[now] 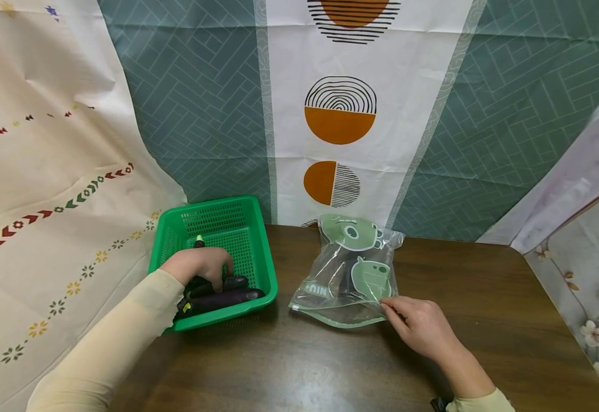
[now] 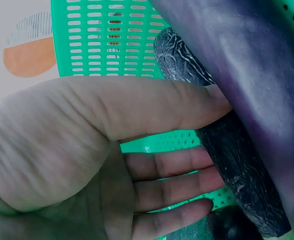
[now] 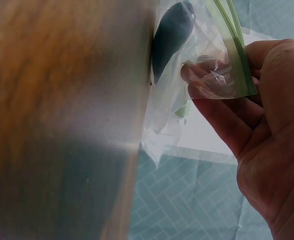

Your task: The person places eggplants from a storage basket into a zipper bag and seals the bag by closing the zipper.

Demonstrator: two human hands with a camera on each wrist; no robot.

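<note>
My left hand (image 1: 201, 266) reaches down into a green basket (image 1: 265, 252). Thumb and fingers lie on either side of a dark, wrinkled, long vegetable (image 2: 236, 155), holding it. A smooth purple eggplant (image 1: 227, 300) lies along the basket's near side, and in the left wrist view it crosses close in front of the thumb tip. On the table, a clear zip bag (image 1: 325, 272) with green cartoon prints lies flat, its mouth toward me. My right hand (image 1: 423, 326) pinches the right end of that mouth. A dark, smooth, rounded thing (image 3: 172, 40) shows through the plastic.
The brown wooden table (image 1: 299, 366) ends against a patterned cloth (image 1: 217, 114) hanging behind. A cream cloth (image 1: 72, 217) drapes along the left, close to the basket. Another dark vegetable with a pale green tip (image 1: 199, 242) is in the basket.
</note>
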